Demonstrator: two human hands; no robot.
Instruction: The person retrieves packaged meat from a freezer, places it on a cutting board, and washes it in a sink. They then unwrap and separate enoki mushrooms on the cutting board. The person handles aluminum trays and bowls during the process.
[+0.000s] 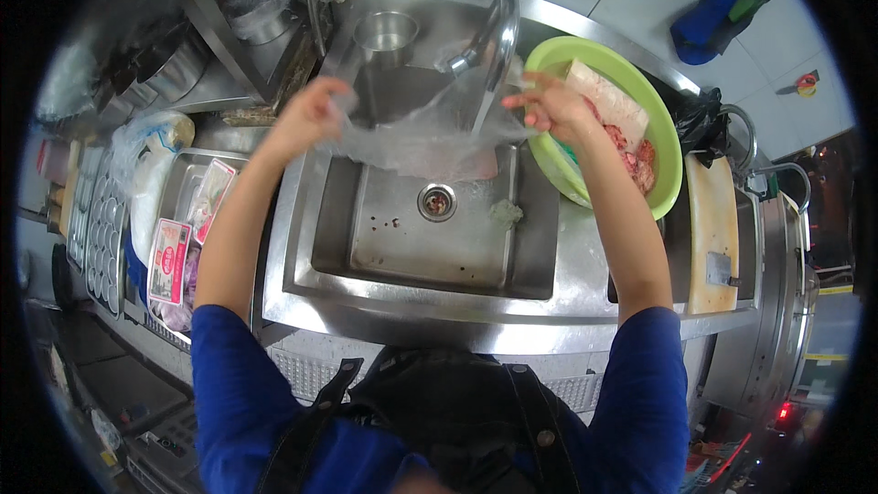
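A clear plastic bag or sheet is spread in the air over the back of the steel sink, its left side at my left hand. My left hand's fingers are curled on the plastic and blurred. At the plastic's right side is my right hand, with several fingers spread; its hold on the film is hard to make out. A pale pink slab shows through and below the plastic. Beside my right forearm, a green plastic basin holds a pale slab and raw red meat.
The faucet arches over the sink's back, near a round steel container. A greenish scrap lies right of the drain. Packaged trays stand at left. A cleaver rests on a cutting board at right.
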